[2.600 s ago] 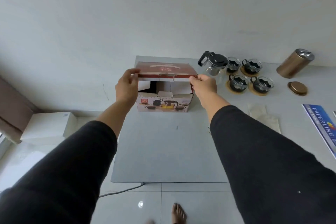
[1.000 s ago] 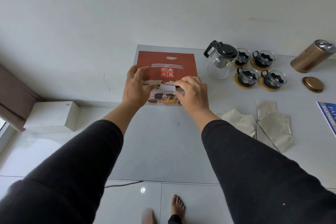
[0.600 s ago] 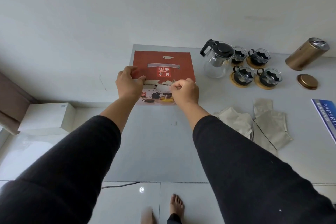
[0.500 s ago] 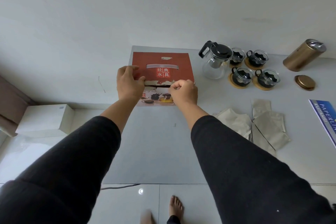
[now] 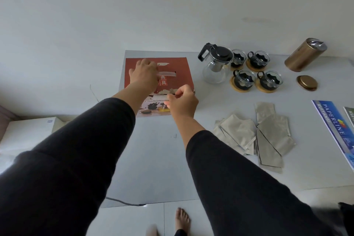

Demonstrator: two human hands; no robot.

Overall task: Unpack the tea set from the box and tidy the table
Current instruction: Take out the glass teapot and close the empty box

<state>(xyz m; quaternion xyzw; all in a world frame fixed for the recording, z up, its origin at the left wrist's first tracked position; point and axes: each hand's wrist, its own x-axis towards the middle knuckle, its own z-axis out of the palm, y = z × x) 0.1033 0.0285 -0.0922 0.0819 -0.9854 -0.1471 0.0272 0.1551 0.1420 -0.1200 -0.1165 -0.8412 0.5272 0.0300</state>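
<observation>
Red-topped cardboard tea-set box (image 5: pixel 176 67) is sitting closed near the far left corner of the smooth pale grey table (image 5: pixel 153 159), w/ a glossy printed photo of teaware on its near side and a torn, ragged paper edge along the lid's front. Left hand (image 5: pixel 144 74) is lying over the lid's left part, fingers reaching toward the whitish carry-handle strip (image 5: pixel 168 73); can't tell whether they're hooking it or just resting flat. Right hand (image 5: pixel 183 100) is hovering at the box's front edge, fingers curled in, thumb & forefinger pinching at the torn flap; what exactly is between them is too small to see. Both arms are wearing black sleeves.

Just right of the box a clear round glass teapot (image 5: pixel 215 65) w/ black plastic lid & handle is standing upright. Beside it four small glass cups w/ black handles (image 5: pixel 256 72) are sitting on round wooden coasters, two by two. Further right a brushed gold metal cylinder tin (image 5: pixel 302 54) is standing open, crinkled foil showing at its mouth, its flat round gold lid (image 5: pixel 307 82) lying apart on the table. Matte silver foil sachets (image 5: pixel 264 136) are lying in a loose overlapping heap nr the right arm. A blue-and-white paper ream pack (image 5: pixel 333 126) is lying at the right edge.
</observation>
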